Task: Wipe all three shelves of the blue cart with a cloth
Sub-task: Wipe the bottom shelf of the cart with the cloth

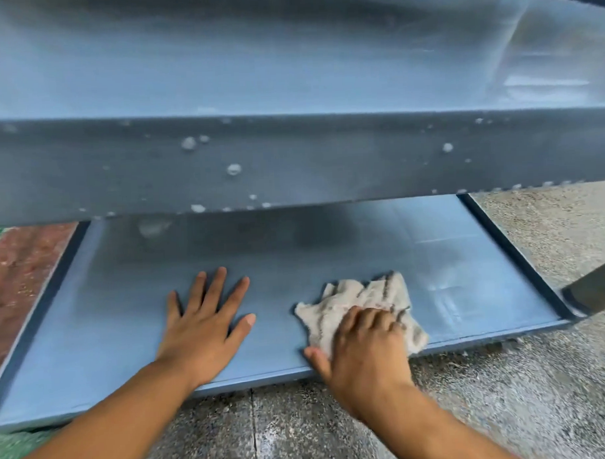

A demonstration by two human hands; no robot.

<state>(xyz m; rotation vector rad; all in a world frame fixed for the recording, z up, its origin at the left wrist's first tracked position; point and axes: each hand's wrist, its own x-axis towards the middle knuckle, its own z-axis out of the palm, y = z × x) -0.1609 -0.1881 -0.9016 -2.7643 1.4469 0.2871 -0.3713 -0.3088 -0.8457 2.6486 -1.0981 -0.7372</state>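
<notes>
The blue cart's bottom shelf point(108, 304) lies low near the floor, seen from above. My right hand point(363, 344) presses down on a crumpled beige cloth point(365, 295) near the shelf's front edge, right of centre, fingers curled on the cloth. My left hand point(205, 322) lies flat on the bare shelf, fingers spread, holding nothing, about a hand's width left of the cloth. A higher shelf point(288, 58) with its front wall point(292, 161), spotted with droplets, overhangs the back of the bottom shelf and hides it.
A dark cart post point(591, 294) rises at the bottom shelf's front right corner. Speckled grey floor point(505, 394) surrounds the cart's front and right. Reddish and green flooring point(18, 273) shows at the left.
</notes>
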